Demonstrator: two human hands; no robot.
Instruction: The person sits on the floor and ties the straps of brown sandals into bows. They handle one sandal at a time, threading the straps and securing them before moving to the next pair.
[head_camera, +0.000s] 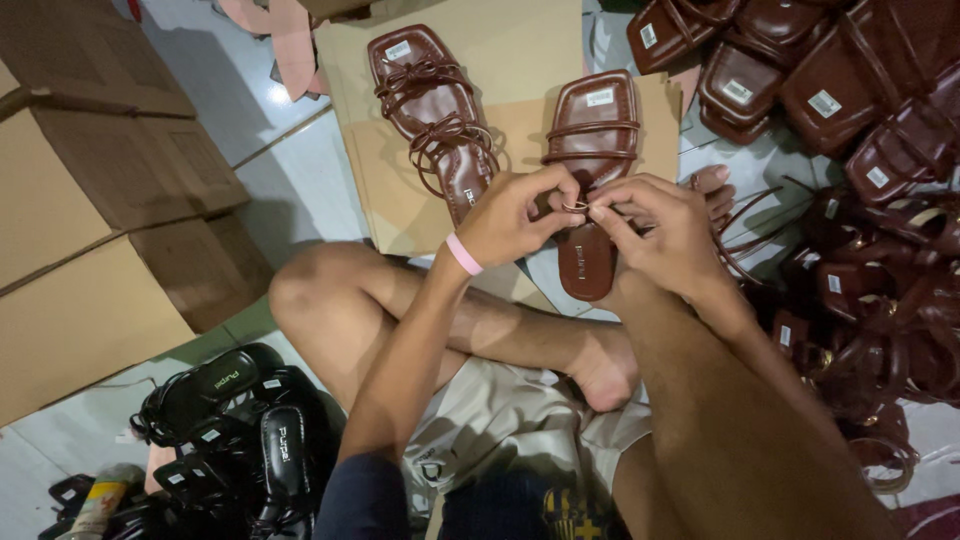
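Head view, looking down: a small metal ring (575, 205) sits pinched between both hands just above the middle of the frame. The left hand (515, 215) closes thumb and forefinger together on the ring from the nine o'clock side; a pink wristband (463, 254) circles that wrist. The right hand (655, 230) meets it from three o'clock, its fingers also pressed together on the ring. Directly beneath the hands lies a brown strappy sandal (590, 180), toe pointing to twelve o'clock, its heel showing below the knuckles. Just beside it, toward ten o'clock, a second brown sandal (435, 120) with knotted straps lies on the same sheet of cardboard (500, 60) spread on the pale tiled floor (290, 170). At one to four o'clock a heap of brown sandals (860, 150) fills the right edge, loose thin straps trailing out toward the right hand. Flattened cardboard boxes (90, 230) lie at nine to ten o'clock. At seven o'clock, near the person's crossed bare legs, is a pile of black sandals (235, 430). A can with a yellow label (100, 500) lies at the lower left corner.
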